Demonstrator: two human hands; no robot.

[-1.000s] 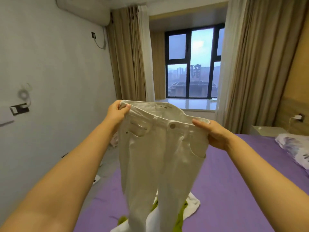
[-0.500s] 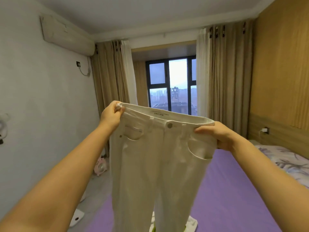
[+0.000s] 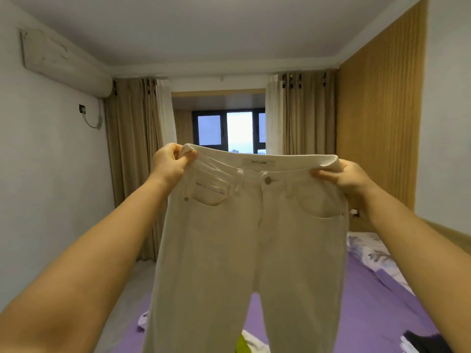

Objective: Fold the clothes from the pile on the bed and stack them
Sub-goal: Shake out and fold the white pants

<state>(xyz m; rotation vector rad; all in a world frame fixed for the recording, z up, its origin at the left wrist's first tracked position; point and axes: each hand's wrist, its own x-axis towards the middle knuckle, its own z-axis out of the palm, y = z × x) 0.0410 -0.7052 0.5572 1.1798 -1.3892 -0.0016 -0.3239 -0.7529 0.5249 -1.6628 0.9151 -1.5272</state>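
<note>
White cotton trousers [image 3: 249, 240] hang between my hands, waistband taut: left hand [image 3: 169, 165] and right hand [image 3: 342, 178] each pinch a corner. I should keep the band level, then bring my hands together to halve them. Compared with a second ago, they're raised higher and spread wider.

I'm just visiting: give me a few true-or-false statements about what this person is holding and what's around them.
1. Both hands grip the trousers by the waistband. True.
2. The trousers are black. False: they are white.
3. The trousers lie flat on the bed. False: they hang in the air above it.
4. The bed has a purple sheet. True.
5. The left hand hangs empty. False: it pinches one waistband corner, the right hand the other.
</note>
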